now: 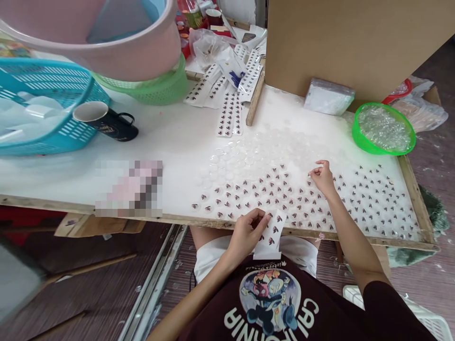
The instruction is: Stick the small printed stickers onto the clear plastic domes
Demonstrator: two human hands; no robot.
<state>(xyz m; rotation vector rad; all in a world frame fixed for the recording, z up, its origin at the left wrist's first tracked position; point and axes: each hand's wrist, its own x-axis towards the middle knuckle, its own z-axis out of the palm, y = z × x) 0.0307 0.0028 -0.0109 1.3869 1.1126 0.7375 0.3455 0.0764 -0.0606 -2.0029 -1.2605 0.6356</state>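
**Sticker strip in one hand, dotted discs under the other**

The left hand (247, 232) is closed on a sticker strip (272, 234), which is gripped between thumb and fingers at its upper end. The strip is held just off the near edge of the table (159, 142), right beside that hand, and a few small dark stickers can be seen on it.

The right hand (323, 177) is set down further out on the table. Its fingertips are pinched together, but whatever is caught between them is too small to be made out. It's surrounded on all sides by the stickered discs (270, 189), laid out in loose rows between the two hands and off to the right hand's outer side.

Plain clear discs (234, 158) are spread just beyond the rows. More are heaped in a green bowl (384, 129), up and outward from the right hand.

Well beyond the left hand, spare sticker sheets (231, 90) are piled beside a wooden stick (255, 102). Way off to that hand's outer side, a black mug (106, 122) is tipped over against a blue basket (46, 109).
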